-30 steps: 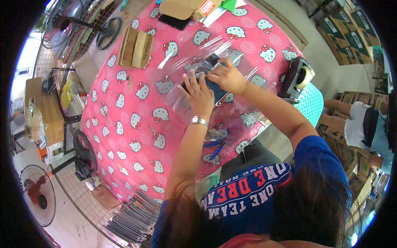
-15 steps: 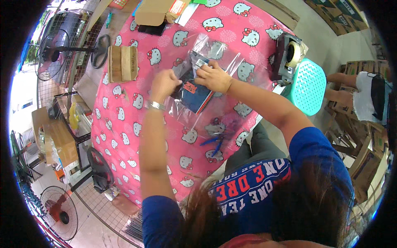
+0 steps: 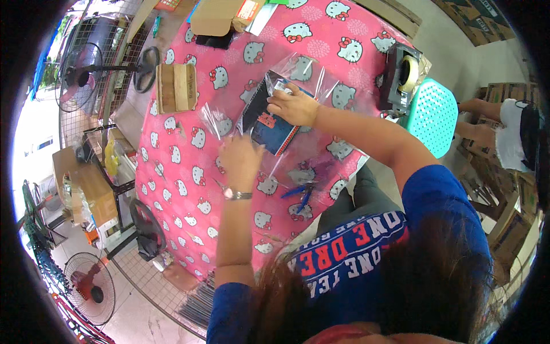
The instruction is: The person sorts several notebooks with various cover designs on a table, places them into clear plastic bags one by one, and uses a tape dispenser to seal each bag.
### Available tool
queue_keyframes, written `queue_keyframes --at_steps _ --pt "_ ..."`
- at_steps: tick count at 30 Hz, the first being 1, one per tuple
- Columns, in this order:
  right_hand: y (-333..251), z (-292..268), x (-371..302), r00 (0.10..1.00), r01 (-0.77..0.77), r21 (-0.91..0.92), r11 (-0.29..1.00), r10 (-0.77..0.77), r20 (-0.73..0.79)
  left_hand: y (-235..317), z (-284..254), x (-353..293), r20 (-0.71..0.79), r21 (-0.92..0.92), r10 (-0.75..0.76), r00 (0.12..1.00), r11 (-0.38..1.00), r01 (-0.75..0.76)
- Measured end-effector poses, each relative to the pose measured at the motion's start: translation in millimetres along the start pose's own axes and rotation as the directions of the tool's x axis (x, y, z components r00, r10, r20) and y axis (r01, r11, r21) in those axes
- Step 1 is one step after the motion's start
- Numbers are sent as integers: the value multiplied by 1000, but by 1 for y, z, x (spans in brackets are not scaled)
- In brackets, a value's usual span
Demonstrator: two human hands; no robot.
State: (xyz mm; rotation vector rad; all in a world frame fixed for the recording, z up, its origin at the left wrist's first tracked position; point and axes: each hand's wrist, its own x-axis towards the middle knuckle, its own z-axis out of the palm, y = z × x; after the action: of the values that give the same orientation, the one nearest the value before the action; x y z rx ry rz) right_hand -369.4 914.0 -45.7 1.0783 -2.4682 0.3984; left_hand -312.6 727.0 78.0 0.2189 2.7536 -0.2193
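A dark blue spiral notebook (image 3: 274, 133) with red lettering and a reddish coil edge lies tilted on the pink table. Clear plastic film (image 3: 220, 121) spreads under and around it, its left side crumpled upward. My right hand (image 3: 294, 106) presses on the notebook's upper part with bent fingers, beside a small white label. By the notebook's lower left corner is my left hand (image 3: 240, 157), closest to the film. Motion smears its fingers, so its grip is unclear. Blue-handled pliers (image 3: 301, 195) rest near the table's front edge.
A tape dispenser (image 3: 401, 80) stands at the right edge, beside a turquoise stool (image 3: 431, 117). Wooden blocks (image 3: 176, 88) sit at the left. An open cardboard box (image 3: 213, 18) occupies the far side. Fans (image 3: 89, 286) stand on the left; another person's legs (image 3: 481, 112) show at right.
My left hand has moved away from the notebook's left edge, down toward me. The film there now stands up loosely. My right hand stays on the notebook.
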Motion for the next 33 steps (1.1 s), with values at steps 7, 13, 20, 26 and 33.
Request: queue_keyframes --at_steps 7,13,20,26,33 --pt "19 -32 37 995 27 -52 998 -22 95 43 51 41 -433 -343 -211 876 938 56" --pt "74 -79 28 830 -544 -38 838 531 -170 37 70 49 -478 -384 -261 839 921 68" --pt "-50 -51 -56 963 -154 360 920 59 261 35 42 54 -329 -208 -93 940 978 24" --pt "-58 -43 -12 845 -145 178 973 28 534 51 29 43 -311 -138 67 948 984 -115" --pt "-35 -84 -35 962 -259 393 882 196 192 50 57 62 -300 -71 91 949 991 -118"
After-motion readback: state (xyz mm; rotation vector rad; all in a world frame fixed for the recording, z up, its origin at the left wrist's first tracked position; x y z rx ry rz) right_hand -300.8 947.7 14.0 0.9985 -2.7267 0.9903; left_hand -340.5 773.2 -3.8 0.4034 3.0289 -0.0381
